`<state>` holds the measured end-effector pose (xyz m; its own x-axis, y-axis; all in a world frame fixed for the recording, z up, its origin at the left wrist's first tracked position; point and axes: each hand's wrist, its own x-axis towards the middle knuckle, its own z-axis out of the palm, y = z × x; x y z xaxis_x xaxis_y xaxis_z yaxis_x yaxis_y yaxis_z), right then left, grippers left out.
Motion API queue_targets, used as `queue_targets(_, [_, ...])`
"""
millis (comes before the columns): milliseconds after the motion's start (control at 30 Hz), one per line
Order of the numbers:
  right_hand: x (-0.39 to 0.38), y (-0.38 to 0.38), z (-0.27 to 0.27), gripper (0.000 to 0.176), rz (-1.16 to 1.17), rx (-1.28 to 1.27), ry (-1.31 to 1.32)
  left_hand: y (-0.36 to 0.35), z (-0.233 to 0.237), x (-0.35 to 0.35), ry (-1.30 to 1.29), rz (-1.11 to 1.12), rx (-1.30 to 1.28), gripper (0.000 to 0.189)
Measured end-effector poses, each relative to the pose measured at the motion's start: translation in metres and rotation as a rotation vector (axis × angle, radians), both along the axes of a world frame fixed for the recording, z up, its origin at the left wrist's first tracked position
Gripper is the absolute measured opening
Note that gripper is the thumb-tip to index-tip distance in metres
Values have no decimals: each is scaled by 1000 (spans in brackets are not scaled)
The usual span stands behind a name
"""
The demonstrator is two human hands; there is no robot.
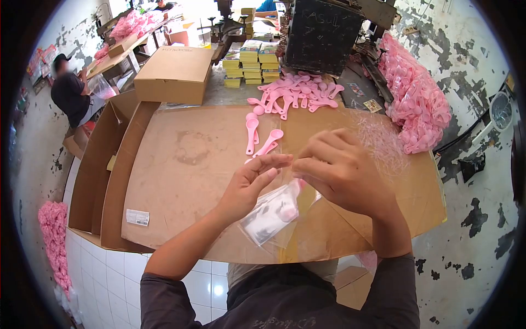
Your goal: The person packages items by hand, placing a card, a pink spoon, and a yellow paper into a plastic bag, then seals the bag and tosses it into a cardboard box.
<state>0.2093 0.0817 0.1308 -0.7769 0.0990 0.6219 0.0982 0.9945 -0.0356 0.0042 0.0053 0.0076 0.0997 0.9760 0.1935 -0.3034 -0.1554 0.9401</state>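
My left hand (255, 183) is above the cardboard-covered table, its fingers apart and thumb raised, with nothing visible in it. Close beside it, my right hand (339, 170) has its fingers curled together; what they hold, if anything, is hidden. Below both hands lies a clear plastic bag (268, 215) with something pink inside near its upper end. Beyond my left hand are pink spoons (251, 131), with another pair (269, 142) angled beside them. A larger pile of pink spoons (296, 90) sits at the table's far side.
A closed cardboard box (174, 68) stands back left, beside stacks of yellow-edged cards (251, 57). Clear plastic strips (381, 143) and a heap of wrapped pink items (413, 98) are at right. An open carton (101, 181) borders the left. Another person (71, 93) is at far left.
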Motion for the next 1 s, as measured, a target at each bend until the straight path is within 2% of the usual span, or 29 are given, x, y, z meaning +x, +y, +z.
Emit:
queue_targets(67, [2, -2, 0, 14, -46, -46, -12, -6, -6, -1, 35, -2, 66, 44])
queue_targets(167, [3, 4, -7, 14, -91, -171, -57, -13, 5, 11, 346, 118, 283, 44])
queue_targets(267, [-1, 0, -15, 13, -88, -290, 0, -13, 4, 13, 485, 203, 284, 44])
queue_targets(367, [-5, -4, -20, 12, -48, -367, 0, -15, 9, 13, 411, 184, 167, 39])
queue_targets(467, [-8, -3, -23, 11, -8, -350, 30, -13, 7, 14, 374, 186, 197, 33])
queue_targets(567, [-13, -3, -27, 11, -96, -397, 134, -10, 0, 16, 209, 202, 166, 33])
queue_targets(667, [-16, 1, -33, 15, -121, -93, 237, -10, -1, 15, 160, 278, 127, 35])
queue_targets(767, [-20, -8, -34, 19, -142, 141, 128, -15, 3, 12, 357, 349, 123, 38])
queue_targets(1000, [-27, -4, -52, 23, -255, 369, 51, -19, 2, 15, 698, 445, 341, 56])
